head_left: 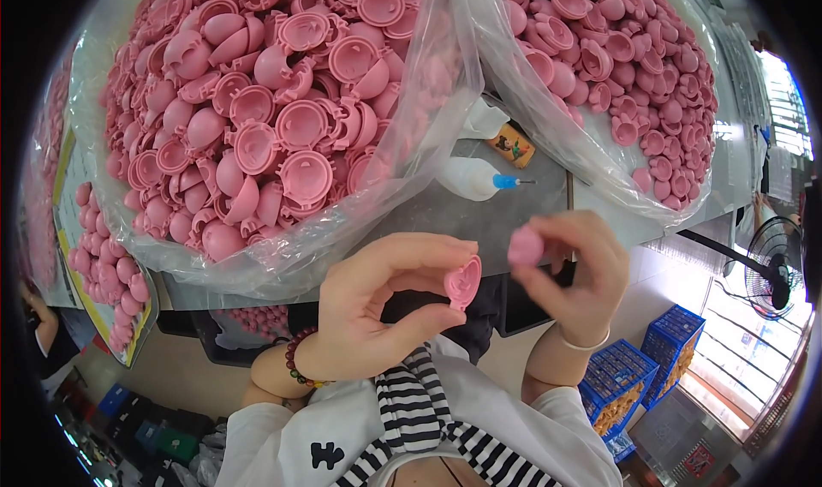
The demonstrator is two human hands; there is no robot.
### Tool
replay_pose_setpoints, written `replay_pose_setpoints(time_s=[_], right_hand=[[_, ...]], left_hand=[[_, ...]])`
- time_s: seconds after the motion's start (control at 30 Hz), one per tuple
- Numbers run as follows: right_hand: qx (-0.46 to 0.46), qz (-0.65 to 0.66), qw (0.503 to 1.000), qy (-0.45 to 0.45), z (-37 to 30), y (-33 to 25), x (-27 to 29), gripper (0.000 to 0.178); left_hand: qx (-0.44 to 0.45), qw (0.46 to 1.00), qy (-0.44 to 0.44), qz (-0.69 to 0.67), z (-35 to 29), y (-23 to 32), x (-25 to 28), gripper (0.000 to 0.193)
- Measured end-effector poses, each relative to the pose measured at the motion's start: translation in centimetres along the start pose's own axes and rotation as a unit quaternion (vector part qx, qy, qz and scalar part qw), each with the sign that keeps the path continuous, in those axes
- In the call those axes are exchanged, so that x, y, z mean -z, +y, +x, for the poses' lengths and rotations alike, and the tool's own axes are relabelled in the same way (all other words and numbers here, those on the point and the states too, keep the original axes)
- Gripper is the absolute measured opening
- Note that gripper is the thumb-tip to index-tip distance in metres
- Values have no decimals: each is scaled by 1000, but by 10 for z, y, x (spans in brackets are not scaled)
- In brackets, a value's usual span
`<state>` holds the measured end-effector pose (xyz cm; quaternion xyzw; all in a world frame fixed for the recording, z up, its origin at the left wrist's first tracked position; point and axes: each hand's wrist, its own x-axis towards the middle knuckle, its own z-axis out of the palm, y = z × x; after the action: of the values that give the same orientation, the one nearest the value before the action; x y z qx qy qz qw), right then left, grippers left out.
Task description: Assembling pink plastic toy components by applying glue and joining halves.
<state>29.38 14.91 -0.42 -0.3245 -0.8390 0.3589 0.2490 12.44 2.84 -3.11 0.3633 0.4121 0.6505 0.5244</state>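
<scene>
Between the thumb and fingers of my left hand is a pink plastic half-shell, its hollow side turned to the right. My right hand pinches a second pink piece, a small rounded cap, slightly higher and to the right. The two parts are apart, with a gap between them. Both hands are raised in front of the table's near edge. Beyond my left hand lies a large heap of pink half-shells in a clear plastic bag.
Another bag at the far right holds smaller pink caps. Between the bags stand a white squeeze bottle with a blue needle tip and a yellow box. A tray of round pink pieces is at left. Blue crates and a fan are at right.
</scene>
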Motion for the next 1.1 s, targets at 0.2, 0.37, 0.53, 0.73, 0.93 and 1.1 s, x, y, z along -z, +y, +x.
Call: replay_pose_setpoints(time_s=[0.2, 0.37, 0.53, 0.73, 0.93, 1.1], right_hand=[[108, 105, 988, 17, -1, -7, -26, 35], [132, 127, 982, 36, -3, -2, -31, 37], [139, 79, 986, 56, -5, -4, -32, 39], [118, 89, 987, 61, -8, -6, -33, 36], [234, 79, 962, 118, -17, -12, -43, 33], [271, 65, 953, 121, -17, -13, -50, 29]], left_hand=[[-32, 997, -21, 72, 1, 0, 3, 38], [-77, 987, -26, 136, 3, -2, 5, 35], [-82, 983, -15, 165, 5, -5, 2, 35], [-129, 970, -34, 201, 7, -7, 5, 40], [-123, 987, 4, 103, 10, -5, -2, 43], [-108, 989, -30, 95, 10, -11, 5, 48]])
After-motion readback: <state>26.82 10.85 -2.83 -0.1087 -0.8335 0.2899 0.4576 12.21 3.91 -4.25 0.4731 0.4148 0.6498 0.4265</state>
